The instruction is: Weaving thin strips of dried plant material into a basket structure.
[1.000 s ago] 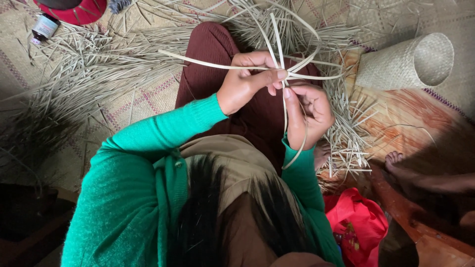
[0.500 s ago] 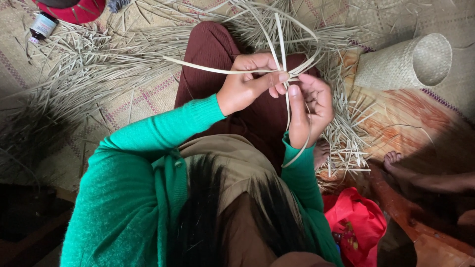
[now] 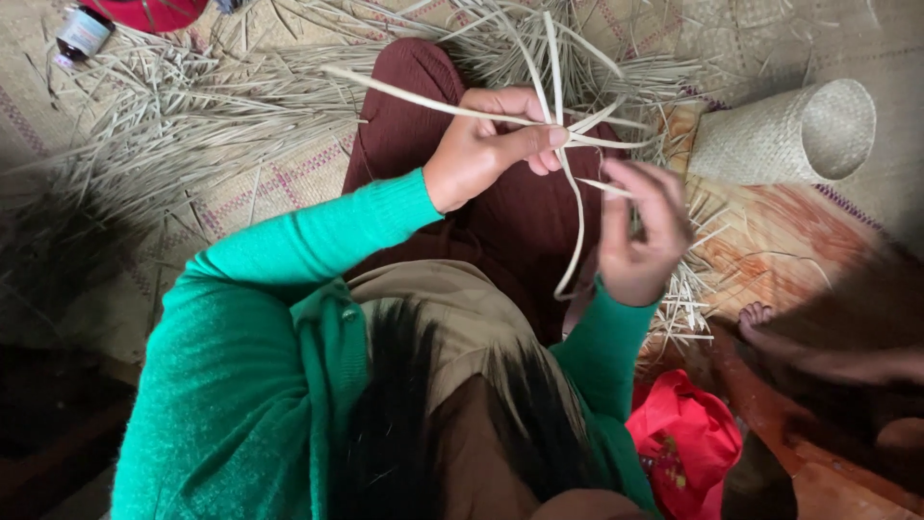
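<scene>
Head view: the left hand [image 3: 491, 144] pinches the crossing of several pale straw strips [image 3: 563, 135] above the lap. The right hand [image 3: 640, 231] hovers just beside them, fingers spread wide. A woven basket [image 3: 784, 135] lies near the mat's [image 3: 269, 183] right edge.

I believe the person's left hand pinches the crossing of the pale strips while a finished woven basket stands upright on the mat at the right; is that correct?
Not quite: in the head view the woven basket lies on its side, its opening facing right, not upright. The left hand does pinch the crossing of the pale strips.
</scene>
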